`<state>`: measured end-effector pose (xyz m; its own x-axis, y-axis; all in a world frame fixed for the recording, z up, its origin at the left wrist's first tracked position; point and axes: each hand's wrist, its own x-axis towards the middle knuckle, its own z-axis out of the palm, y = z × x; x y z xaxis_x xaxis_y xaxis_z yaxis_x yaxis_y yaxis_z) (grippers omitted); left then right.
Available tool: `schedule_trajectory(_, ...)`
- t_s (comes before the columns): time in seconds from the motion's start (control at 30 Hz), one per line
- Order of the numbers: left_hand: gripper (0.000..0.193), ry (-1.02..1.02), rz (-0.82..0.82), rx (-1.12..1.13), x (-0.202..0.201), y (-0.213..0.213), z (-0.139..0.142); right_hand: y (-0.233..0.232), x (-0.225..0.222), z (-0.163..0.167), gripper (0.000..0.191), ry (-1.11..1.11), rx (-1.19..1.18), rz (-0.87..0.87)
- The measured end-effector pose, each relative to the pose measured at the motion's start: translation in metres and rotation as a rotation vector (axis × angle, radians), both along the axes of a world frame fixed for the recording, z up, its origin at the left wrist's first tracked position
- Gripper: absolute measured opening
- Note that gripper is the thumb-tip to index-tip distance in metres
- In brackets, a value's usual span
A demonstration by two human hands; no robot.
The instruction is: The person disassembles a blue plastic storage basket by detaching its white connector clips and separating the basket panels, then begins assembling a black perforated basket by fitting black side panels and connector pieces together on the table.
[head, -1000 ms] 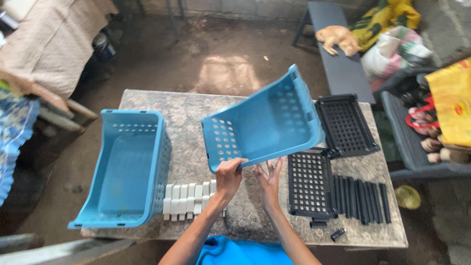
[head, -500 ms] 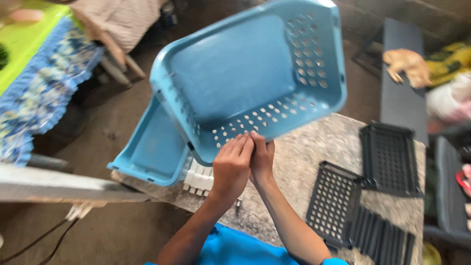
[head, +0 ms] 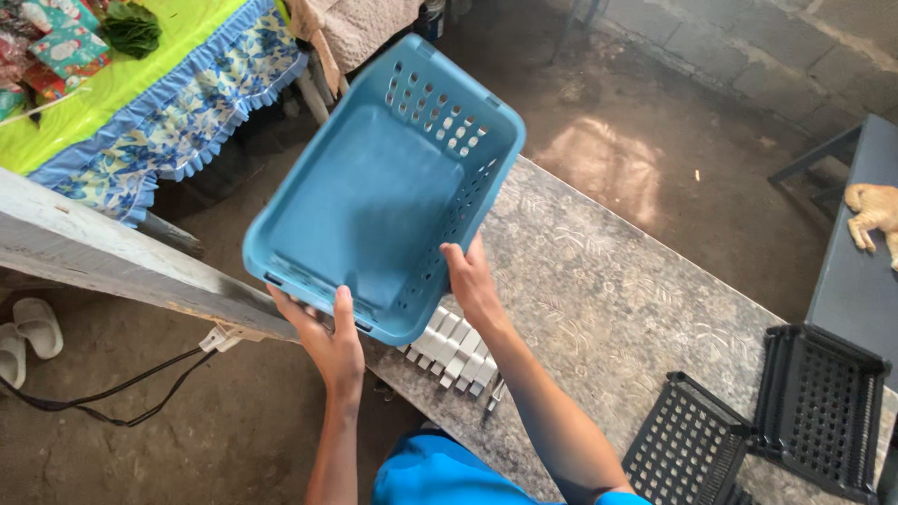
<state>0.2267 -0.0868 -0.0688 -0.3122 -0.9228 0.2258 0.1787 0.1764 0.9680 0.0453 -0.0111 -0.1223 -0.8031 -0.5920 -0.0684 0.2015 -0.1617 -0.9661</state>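
Over the stone counter [head: 599,281], a light, stiff blue basket [head: 374,196] is gripped at its near rim by both hands: left hand [head: 323,337], right hand [head: 472,281].

The blue basket [head: 379,192] hides part of the white pieces [head: 454,348]; the black trays [head: 748,440] run off the frame's edge.
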Motion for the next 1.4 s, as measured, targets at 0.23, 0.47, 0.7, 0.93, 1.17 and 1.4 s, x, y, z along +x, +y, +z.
schedule_trajectory(0.23,0.081,-0.12,0.075,0.046,-0.012,-0.045,-0.059,-0.015,-0.004,-0.012,0.098,-0.021,0.565,0.068)
schedule_trajectory(0.47,0.096,-0.194,0.165,0.348,-0.02,-0.05,-0.087,-0.022,-0.043,-0.043,0.117,-0.061,0.614,-0.092)
schedule_trajectory(0.7,0.087,-0.045,0.083,0.439,-0.038,-0.065,-0.1,-0.022,-0.068,-0.029,0.083,-0.324,0.311,-0.022)
schedule_trajectory(0.93,0.063,0.012,-0.161,0.353,-0.114,-0.075,-0.093,0.027,-0.085,-0.043,0.057,-0.456,0.165,-0.282)
schedule_trajectory(1.17,0.064,0.074,-0.417,0.376,-0.165,-0.009,-0.093,0.091,-0.08,-0.073,0.024,-0.691,-0.044,-0.605)
schedule_trajectory(1.4,0.104,0.01,-0.277,0.497,-0.156,0.099,-0.101,0.108,-0.019,-0.087,0.025,-0.835,-0.166,-0.783)
